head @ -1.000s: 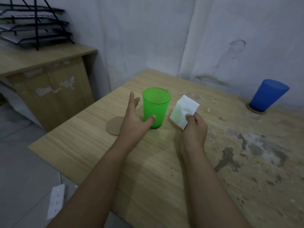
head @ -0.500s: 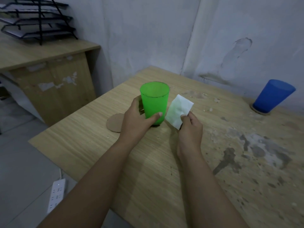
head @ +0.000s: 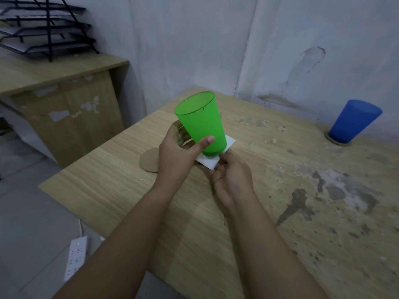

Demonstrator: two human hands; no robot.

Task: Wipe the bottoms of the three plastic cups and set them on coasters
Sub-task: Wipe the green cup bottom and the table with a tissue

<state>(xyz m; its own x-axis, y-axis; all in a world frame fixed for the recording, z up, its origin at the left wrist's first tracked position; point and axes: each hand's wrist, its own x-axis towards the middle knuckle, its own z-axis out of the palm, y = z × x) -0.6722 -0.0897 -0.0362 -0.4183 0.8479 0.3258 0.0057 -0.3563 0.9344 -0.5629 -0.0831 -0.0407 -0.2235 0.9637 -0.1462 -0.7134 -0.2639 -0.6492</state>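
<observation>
Head cam only, so one view to go on. Left hand (head: pixel 176 153) is wrapped around the green cup (head: pixel 201 124), thumb across the near side, fingers curled round the far side. The cup is up off the bench (head: pixel 121 184) and tipped, with its mouth leaning away toward the wall and to the left.

Right hand (head: pixel 232 180) is closed on a white wipe (head: pixel 208 161), pinching it at the near corner with thumb and fingers. The wipe sits right under the cup's base, touching it, and a far corner pokes out on the right side of the cup. Can't tell how much of the base it actually covers, since the cup blocks that bit.

A round cardboard coaster (head: pixel 149 160) lies flat on the bench just left of the left hand, partly hidden behind the wrist, nothing on it.

Blue cup (head: pixel 354 121) stands well apart at the far right by the wall, upright on its own coaster (head: pixel 339 142), only the edge of which shows under it. That side of the bench is pretty scuffed and stained.

On the floor down left there's a white power strip (head: pixel 75 257), and a black paper tray rack (head: pixel 45 26) sits on the desk at top left.
</observation>
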